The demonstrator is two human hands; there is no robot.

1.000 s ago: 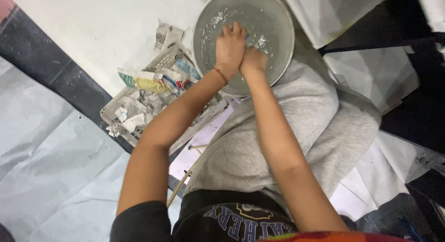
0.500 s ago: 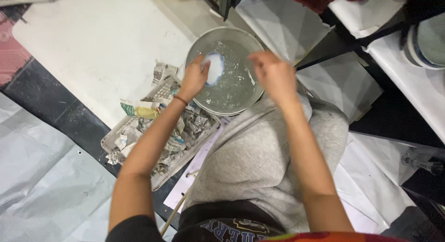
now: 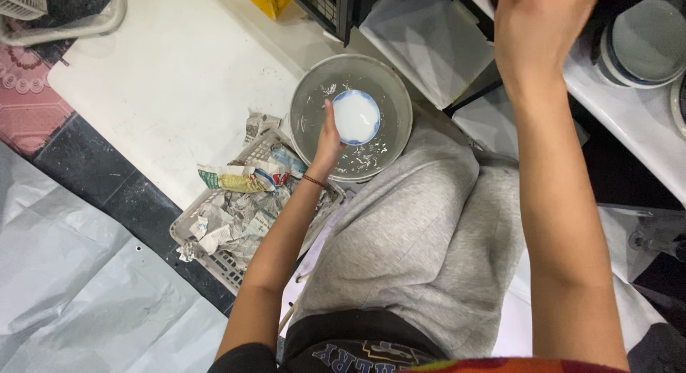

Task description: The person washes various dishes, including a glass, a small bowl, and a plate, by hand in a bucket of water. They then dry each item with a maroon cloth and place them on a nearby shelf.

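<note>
Head view, looking straight down at a seated person in grey trousers (image 3: 421, 244).

1. Left hand (image 3: 330, 133): reaches into one round grey basin (image 3: 304, 119) that stands on the floor in front of the knees. The hand is seen edge-on, fingers extended, touching the left rim of one small bowl (image 3: 356, 116). How firmly the fingers close on that rim cannot be told. One thin dark band sits on the left wrist.

2. Small bowl: white inside with a blue rim, lying upright within the basin, slightly above its centre. The basin floor around it carries white smears and flecks.

3. Right hand (image 3: 543, 23): raised near the top edge of the frame, back of the hand toward the camera, above the edge of a white bench (image 3: 629, 123) at the right. The fingers are out of sight, so its opening and contents cannot be told.

4. On the bench: two round dishes (image 3: 643, 41) in part view, one blue-rimmed, the other cut by the frame edge.

5. Left of the basin: one white plastic basket (image 3: 214, 255) filled with crumpled newspaper (image 3: 239, 201), touching the basin's lower left side.

6. Floor coverings: one white board (image 3: 164, 87) beneath the basin and basket; one grey sheet (image 3: 71, 287) at lower left.
</note>
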